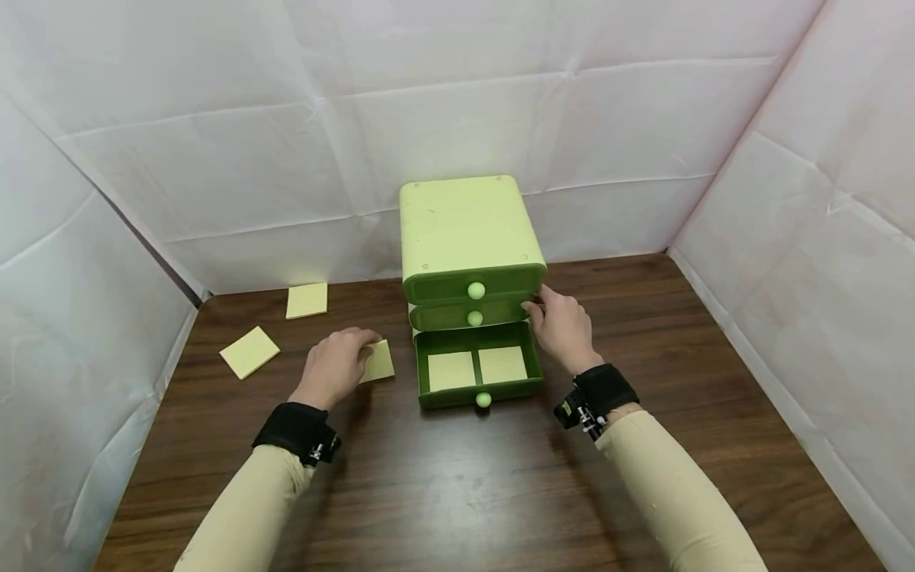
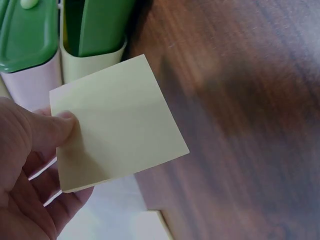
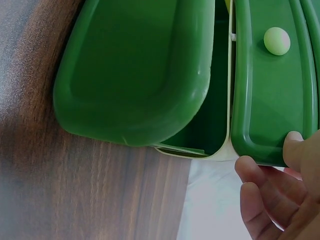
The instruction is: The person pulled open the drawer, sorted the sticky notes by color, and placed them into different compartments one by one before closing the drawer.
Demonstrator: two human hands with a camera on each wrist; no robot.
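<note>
Left hand (image 1: pixel 334 367) pinching a sticky pad (image 2: pixel 116 122) beside the open bottom drawer (image 1: pixel 477 373).
Light, thin, bendy — thumb on one edge is gripping it; right hand (image 1: pixel 563 326) is resting relaxed fingers against the cabinet (image 1: pixel 465 230).

In the head view, the left hand (image 1: pixel 334 367) covers the left part of a sticky note (image 1: pixel 379 361). Both wrist views cut the drawer unit (image 3: pixel 260 100) off at the frame's top.

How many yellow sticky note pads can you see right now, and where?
5. Two lie in the open bottom drawer: one left, one right. The left hand pinches one. Two lie on the table: back left and nearer left. The closed drawers may hide more.
</note>
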